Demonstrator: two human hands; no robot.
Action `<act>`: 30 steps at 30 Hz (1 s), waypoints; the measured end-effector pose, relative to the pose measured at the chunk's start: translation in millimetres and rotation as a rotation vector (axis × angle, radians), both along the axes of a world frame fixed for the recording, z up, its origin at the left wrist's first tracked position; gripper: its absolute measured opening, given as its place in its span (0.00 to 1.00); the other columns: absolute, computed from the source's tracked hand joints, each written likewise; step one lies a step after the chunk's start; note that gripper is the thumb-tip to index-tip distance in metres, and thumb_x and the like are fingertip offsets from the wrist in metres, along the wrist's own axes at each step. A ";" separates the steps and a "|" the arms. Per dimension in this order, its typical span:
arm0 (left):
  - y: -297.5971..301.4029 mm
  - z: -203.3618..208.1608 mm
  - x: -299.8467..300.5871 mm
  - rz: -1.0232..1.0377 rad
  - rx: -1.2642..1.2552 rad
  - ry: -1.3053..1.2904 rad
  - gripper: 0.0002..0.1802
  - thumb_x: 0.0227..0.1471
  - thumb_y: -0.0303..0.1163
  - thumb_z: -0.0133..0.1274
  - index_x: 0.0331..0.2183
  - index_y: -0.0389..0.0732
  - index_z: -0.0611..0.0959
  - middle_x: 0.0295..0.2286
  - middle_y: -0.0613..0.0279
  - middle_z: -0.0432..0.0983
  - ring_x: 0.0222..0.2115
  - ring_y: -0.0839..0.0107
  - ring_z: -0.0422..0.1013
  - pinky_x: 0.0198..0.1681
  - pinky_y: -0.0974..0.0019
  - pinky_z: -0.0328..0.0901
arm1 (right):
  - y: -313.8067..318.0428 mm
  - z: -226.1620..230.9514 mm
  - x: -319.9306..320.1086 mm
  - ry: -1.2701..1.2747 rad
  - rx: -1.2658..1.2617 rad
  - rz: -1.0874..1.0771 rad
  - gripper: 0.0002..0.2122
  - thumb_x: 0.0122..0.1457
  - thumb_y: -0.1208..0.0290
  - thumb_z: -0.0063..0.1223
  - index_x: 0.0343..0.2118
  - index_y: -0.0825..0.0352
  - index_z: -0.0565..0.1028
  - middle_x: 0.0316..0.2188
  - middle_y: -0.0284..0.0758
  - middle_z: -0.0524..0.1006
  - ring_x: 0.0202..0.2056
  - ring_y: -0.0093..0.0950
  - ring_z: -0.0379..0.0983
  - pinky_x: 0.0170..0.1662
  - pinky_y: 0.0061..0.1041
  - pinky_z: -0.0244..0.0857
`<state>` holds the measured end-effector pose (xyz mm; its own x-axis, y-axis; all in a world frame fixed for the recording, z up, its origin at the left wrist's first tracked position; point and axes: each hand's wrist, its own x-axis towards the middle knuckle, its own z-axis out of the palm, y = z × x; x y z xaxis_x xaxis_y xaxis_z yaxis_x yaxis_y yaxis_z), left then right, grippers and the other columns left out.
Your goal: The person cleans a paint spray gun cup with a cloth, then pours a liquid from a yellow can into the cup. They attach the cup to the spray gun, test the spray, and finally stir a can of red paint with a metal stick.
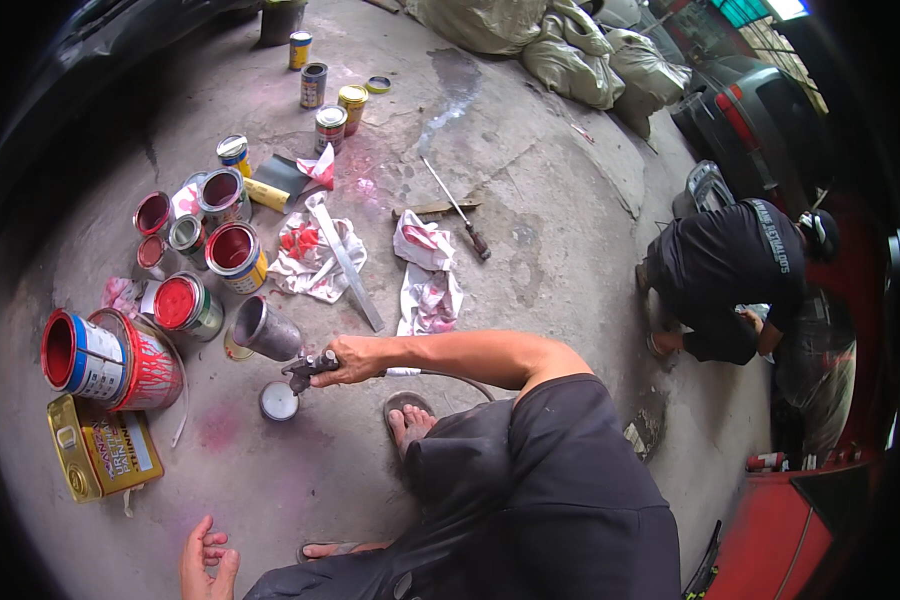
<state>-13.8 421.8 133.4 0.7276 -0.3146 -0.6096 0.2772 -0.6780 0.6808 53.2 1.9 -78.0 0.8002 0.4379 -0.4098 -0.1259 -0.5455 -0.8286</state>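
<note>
My right hand [352, 360] is wrapped round the handle of a paint spray gun [308, 370]. The gun's grey, paint-stained cup [268, 328] tilts away to the upper left, and a hose [460, 378] trails from the grip under my forearm. Just below the gun, a small round tin with a pale grey top [279, 401] stands on the floor. At the lower left my left hand [208, 562] hangs with its fingers apart and loosely bent, holding nothing. Nearest to it lies a gold rectangular can [105, 447].
Several paint tins surround a red-filled can [234, 247] at left, beside a red-streaked bucket [150, 360]. Stained rags [428, 275], a metal strip [345, 260] and a screwdriver [455, 205] lie ahead. A co-worker [720, 270] crouches at right near a car [760, 120]; sacks [570, 55] stand behind.
</note>
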 end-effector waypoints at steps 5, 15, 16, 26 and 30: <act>-8.0 3.0 2.4 0.001 -0.030 -0.002 0.28 0.64 0.33 0.53 0.63 0.39 0.69 0.48 0.52 0.75 0.47 0.68 0.71 0.54 0.64 0.64 | 8.9 15.3 -0.1 0.089 0.026 0.045 0.26 0.64 0.46 0.55 0.36 0.72 0.78 0.19 0.38 0.75 0.23 0.29 0.75 0.29 0.34 0.68; -5.1 5.0 4.4 0.019 0.067 0.042 0.27 0.65 0.35 0.51 0.62 0.38 0.69 0.50 0.49 0.74 0.50 0.64 0.70 0.57 0.62 0.63 | 92.9 33.7 -2.5 0.353 0.206 0.369 0.21 0.66 0.55 0.55 0.46 0.73 0.72 0.23 0.40 0.76 0.23 0.34 0.80 0.27 0.33 0.76; 0.2 3.3 3.1 0.022 0.078 0.049 0.27 0.65 0.35 0.51 0.62 0.38 0.69 0.50 0.49 0.74 0.51 0.64 0.70 0.57 0.62 0.63 | 98.2 34.0 -2.7 0.338 0.213 0.420 0.20 0.65 0.57 0.56 0.46 0.73 0.72 0.23 0.41 0.76 0.23 0.34 0.80 0.26 0.33 0.75; -8.6 9.7 -10.3 0.093 0.092 0.015 0.26 0.65 0.36 0.52 0.61 0.37 0.71 0.48 0.52 0.75 0.49 0.65 0.70 0.56 0.63 0.63 | 80.1 87.7 -12.2 0.412 0.335 0.206 0.27 0.66 0.52 0.55 0.57 0.69 0.66 0.36 0.42 0.80 0.30 0.34 0.80 0.35 0.40 0.72; -8.7 0.2 -10.1 0.070 0.054 0.056 0.26 0.65 0.35 0.51 0.61 0.38 0.71 0.50 0.50 0.74 0.50 0.64 0.70 0.57 0.62 0.63 | 60.2 90.6 -18.0 0.323 0.451 0.063 0.20 0.68 0.53 0.50 0.52 0.65 0.69 0.30 0.37 0.78 0.18 0.25 0.74 0.19 0.30 0.69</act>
